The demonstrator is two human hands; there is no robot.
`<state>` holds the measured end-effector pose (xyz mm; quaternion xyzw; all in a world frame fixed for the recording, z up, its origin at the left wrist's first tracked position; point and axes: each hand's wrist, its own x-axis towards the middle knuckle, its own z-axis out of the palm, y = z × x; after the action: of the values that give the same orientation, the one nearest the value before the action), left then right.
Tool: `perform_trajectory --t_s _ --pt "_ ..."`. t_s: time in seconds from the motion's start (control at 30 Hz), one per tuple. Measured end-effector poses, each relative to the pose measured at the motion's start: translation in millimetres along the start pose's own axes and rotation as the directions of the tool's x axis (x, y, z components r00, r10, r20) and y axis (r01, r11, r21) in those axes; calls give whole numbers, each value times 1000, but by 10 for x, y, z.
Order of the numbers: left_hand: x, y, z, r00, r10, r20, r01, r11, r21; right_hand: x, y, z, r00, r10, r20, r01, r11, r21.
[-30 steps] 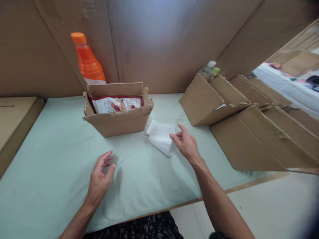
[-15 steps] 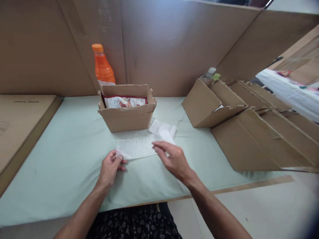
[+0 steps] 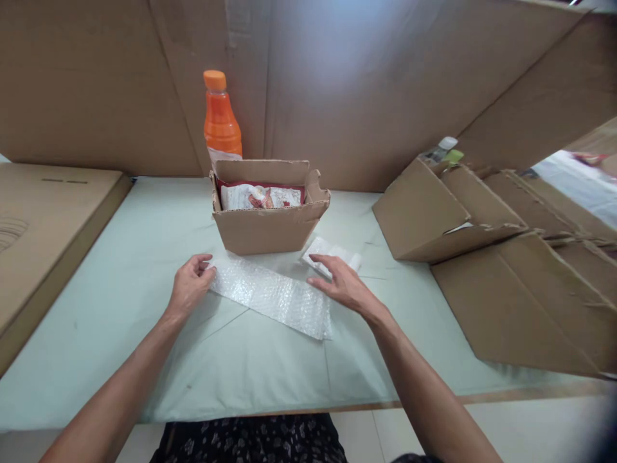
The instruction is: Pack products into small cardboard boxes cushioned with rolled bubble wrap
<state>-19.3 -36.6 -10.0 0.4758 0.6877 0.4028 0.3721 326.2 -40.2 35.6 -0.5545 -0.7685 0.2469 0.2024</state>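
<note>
A strip of clear bubble wrap [image 3: 270, 292] lies slantwise on the pale green cloth in front of me. My left hand [image 3: 191, 284] pinches its left end between thumb and fingers. Over the strip's right part, my right hand [image 3: 340, 281] is open, thumb and fingers apart with nothing between them. Behind that hand sits a folded piece of bubble wrap [image 3: 322, 247], partly covered by the fingers. Just beyond the strip stands an open cardboard box [image 3: 270, 231] with a printed white and red packet [image 3: 263, 197] inside.
An orange bottle [image 3: 222, 125] stands behind the box, against a cardboard wall [image 3: 328, 96]. Several open cardboard boxes [image 3: 520, 296] fill the right side, a clear bottle [image 3: 442, 148] showing in one. At left lies a flat carton [image 3: 58, 218]. The cloth-covered table's front edge [image 3: 270, 415] is close to me.
The bubble wrap strip now lies straightened and slanted, its right end nearer me. My left hand moved left with its end. My right hand has let go of the wrap and opened.
</note>
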Motion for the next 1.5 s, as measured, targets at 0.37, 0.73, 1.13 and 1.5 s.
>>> perform_trajectory --t_s 0.37,0.73,1.13,1.5 --pt "-457 220 -4 805 590 68 -584 766 268 -1337 -366 314 976 159 149 -201 923 328" --pt "-657 313 656 590 726 354 -796 449 406 -1964 -727 767 912 293 286 -409 664 626" --pt "-2065 -136 266 787 364 497 -468 879 97 -1704 -830 907 903 301 307 -300 -71 951" --pt "-1871 26 430 902 192 386 -357 834 420 -1711 -639 781 982 -169 -79 171 985 11"
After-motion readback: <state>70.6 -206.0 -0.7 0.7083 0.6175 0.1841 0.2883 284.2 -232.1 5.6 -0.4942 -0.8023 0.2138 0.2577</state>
